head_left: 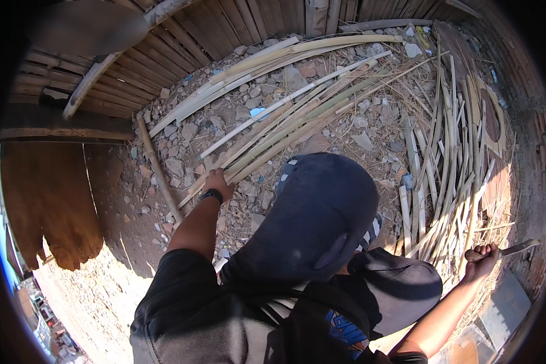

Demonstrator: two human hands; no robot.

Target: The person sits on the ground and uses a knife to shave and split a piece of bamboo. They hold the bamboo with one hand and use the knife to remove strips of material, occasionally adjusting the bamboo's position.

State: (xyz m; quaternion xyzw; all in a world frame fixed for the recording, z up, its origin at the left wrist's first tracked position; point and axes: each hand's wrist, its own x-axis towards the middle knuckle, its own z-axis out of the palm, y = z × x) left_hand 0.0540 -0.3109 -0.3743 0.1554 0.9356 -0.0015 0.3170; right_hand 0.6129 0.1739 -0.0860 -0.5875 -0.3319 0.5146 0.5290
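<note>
My left hand [217, 183], with a dark band on the wrist, is closed around the near end of some long bamboo strips [297, 130]. They lie slanting over the rubble, away to the upper right. Out at the right side, my right hand [483, 259] grips a knife [519, 248] by its wooden handle. Its blade points to the right, away from my body. My bent knee [327, 206] in dark trousers comes between the two hands and hides part of the ground.
Split bamboo pieces [446, 164] are heaped on the right beside a brick wall [531, 115]. More long strips [242, 73] lie near the slatted wooden wall [224, 27]. Broken stones [188, 130] cover the ground, and a pole [156, 167] lies on the left.
</note>
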